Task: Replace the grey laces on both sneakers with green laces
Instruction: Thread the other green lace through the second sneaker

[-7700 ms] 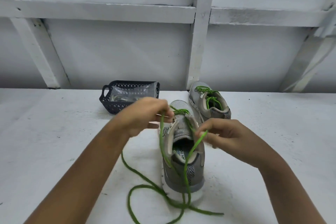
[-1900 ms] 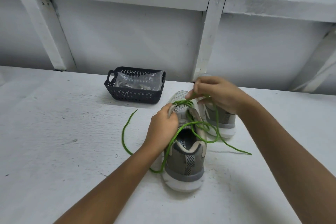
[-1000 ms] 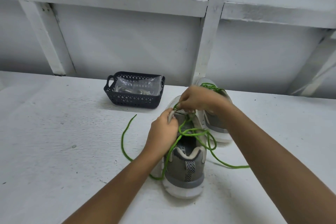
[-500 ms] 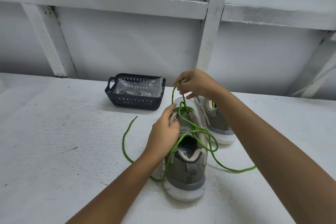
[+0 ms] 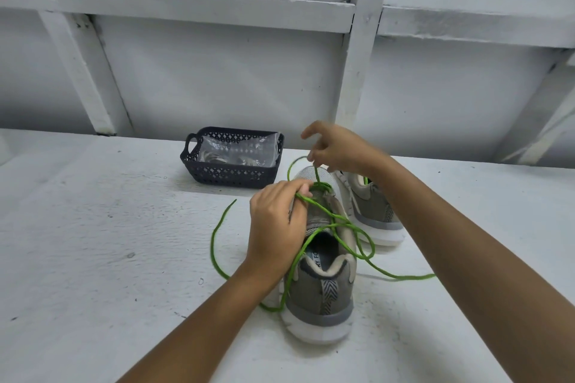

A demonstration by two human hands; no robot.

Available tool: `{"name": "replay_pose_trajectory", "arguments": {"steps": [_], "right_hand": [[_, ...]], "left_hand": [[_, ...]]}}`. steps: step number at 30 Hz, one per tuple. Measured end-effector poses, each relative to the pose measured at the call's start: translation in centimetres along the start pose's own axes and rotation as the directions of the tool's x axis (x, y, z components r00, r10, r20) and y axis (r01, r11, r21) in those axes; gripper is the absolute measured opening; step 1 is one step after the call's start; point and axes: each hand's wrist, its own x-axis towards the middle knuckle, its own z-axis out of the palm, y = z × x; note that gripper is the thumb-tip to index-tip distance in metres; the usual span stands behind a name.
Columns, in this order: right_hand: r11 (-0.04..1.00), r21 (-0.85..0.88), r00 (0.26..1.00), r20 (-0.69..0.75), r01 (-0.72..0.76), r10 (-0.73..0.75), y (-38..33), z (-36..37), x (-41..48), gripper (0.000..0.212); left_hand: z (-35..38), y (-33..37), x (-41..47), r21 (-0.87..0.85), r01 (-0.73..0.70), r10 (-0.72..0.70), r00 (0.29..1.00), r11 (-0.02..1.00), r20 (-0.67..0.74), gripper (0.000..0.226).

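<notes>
In the head view, the near sneaker (image 5: 322, 292) stands in the lower centre of the frame on the white table (image 5: 93, 242), heel toward the camera. The left hand (image 5: 275, 227) comes in from the bottom edge and grips the left side of its upper, fingers curled close at the eyelets. The right hand (image 5: 337, 149) is raised just above the toe, pinching a strand of the green lace (image 5: 401, 277) between thumb and fingers, with the index finger sticking up. The lace loops loosely over the shoe's opening; one end trails left across the table and the other runs right, under the right forearm. The far sneaker (image 5: 378, 211) sits just right of the near one, partly hidden by that forearm. A dark basket (image 5: 230, 177) holding a clear plastic bag (image 5: 239, 149) stands left of centre against the white wall (image 5: 217, 78).
</notes>
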Motion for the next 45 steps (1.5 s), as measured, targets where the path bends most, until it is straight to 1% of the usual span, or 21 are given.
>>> {"name": "replay_pose_trajectory", "arguments": {"steps": [3,7,9,11,12,15,17,18,19,21,22,23,24,26,28,31,35,37,40,42,45], "right_hand": [[0.990,-0.137,0.996,0.086,-0.015,0.027,0.0,-0.5,-0.8,0.026],[0.938,-0.341,0.935,0.350,0.062,0.065,-0.6,-0.9,-2.5,0.027],[0.913,-0.395,0.922,0.382,0.104,0.060,-0.8,-0.5,-2.8,0.024],[0.900,-0.419,0.930,0.364,0.117,0.049,-0.7,0.0,-2.8,0.020],[0.901,-0.418,0.938,0.345,0.113,0.043,-0.7,0.3,-2.8,0.023],[0.923,-0.365,0.965,0.263,0.119,-0.021,-0.2,1.6,-2.8,0.030],[0.938,-0.324,0.978,0.203,0.121,-0.056,0.1,2.0,-3.2,0.017],[0.945,-0.304,0.981,0.182,0.117,-0.063,0.3,2.0,-3.4,0.014],[0.954,-0.281,0.985,0.162,0.103,-0.059,0.5,1.9,-3.5,0.017],[0.978,-0.199,0.996,0.078,0.062,-0.047,1.0,1.7,-3.8,0.019],[0.987,-0.154,0.999,0.024,0.047,-0.044,1.2,1.7,-3.9,0.018],[0.993,-0.113,0.999,-0.023,0.033,-0.036,1.3,1.8,-4.1,0.017],[0.997,-0.079,0.998,-0.058,0.027,-0.032,1.5,2.0,-4.4,0.017],[0.999,-0.024,0.996,-0.083,0.028,-0.030,1.9,2.5,-5.0,0.021],[0.999,0.020,0.994,-0.104,0.040,-0.037,2.2,2.9,-5.6,0.024],[0.993,0.084,0.987,-0.142,0.085,-0.072,2.4,2.5,-7.1,0.017],[0.975,0.166,0.989,-0.044,0.145,-0.140,2.6,1.0,-9.3,0.013],[0.952,0.247,0.981,0.020,0.182,-0.193,2.6,0.0,-10.4,0.013],[0.922,0.328,0.948,0.167,0.206,-0.271,2.2,-1.5,-11.8,0.015],[0.939,0.279,0.920,0.276,0.200,-0.278,2.0,-2.2,-12.5,0.014],[0.966,0.146,0.908,0.335,0.213,-0.251,1.9,-2.8,-12.6,0.031]], "left_hand": [[0.0,0.1,-0.2,-0.096,0.008,-0.010,1.000,0.995,-0.023,0.022],[0.0,0.2,-0.3,-0.205,0.115,-0.121,0.992,0.972,-0.020,0.027],[0.0,0.1,-0.4,-0.210,0.120,-0.127,0.992,0.970,-0.019,0.028],[0.1,0.0,-0.4,-0.216,0.125,-0.131,0.991,0.968,-0.012,0.027],[0.2,-0.1,-0.4,-0.222,0.124,-0.130,0.992,0.967,-0.011,0.027],[0.3,-0.2,-0.3,-0.252,0.134,-0.139,0.990,0.958,-0.001,0.025],[0.3,-0.3,-0.3,-0.248,0.142,-0.144,0.990,0.958,0.009,0.022],[0.2,-0.5,-0.2,-0.231,0.150,-0.145,0.989,0.961,0.038,0.022],[0.2,-0.6,-0.2,-0.215,0.174,-0.156,0.983,0.961,0.098,0.027],[0.3,-0.9,-0.1,-0.216,0.300,-0.240,0.935,0.929,0.262,0.048],[0.5,-0.9,0.0,-0.225,0.397,-0.316,0.892,0.890,0.324,0.056],[0.6,-1.0,0.0,-0.234,0.493,-0.398,0.846,0.838,0.355,0.058],[0.7,-1.1,0.1,-0.229,0.565,-0.470,0.806,0.793,0.359,0.055],[0.9,-1.3,0.1,-0.172,0.629,-0.555,0.761,0.758,0.336,0.050],[1.0,-1.5,0.0,-0.121,0.632,-0.575,0.757,0.766,0.310,0.048],[1.0,-1.4,-0.1,-0.106,0.617,-0.570,0.770,0.780,0.288,0.041],[1.1,-1.3,-0.1,-0.116,0.624,-0.575,0.766,0.773,0.287,0.042],[1.0,-1.2,-0.1,-0.112,0.621,-0.574,0.768,0.776,0.285,0.042],[0.9,-1.4,-0.2,-0.111,0.607,-0.559,0.777,0.787,0.289,0.042],[0.9,-1.5,-0.2,-0.113,0.609,-0.560,0.776,0.785,0.289,0.043],[1.0,-1.5,-0.1,-0.093,0.621,-0.578,0.767,0.778,0.278,0.043]]}}
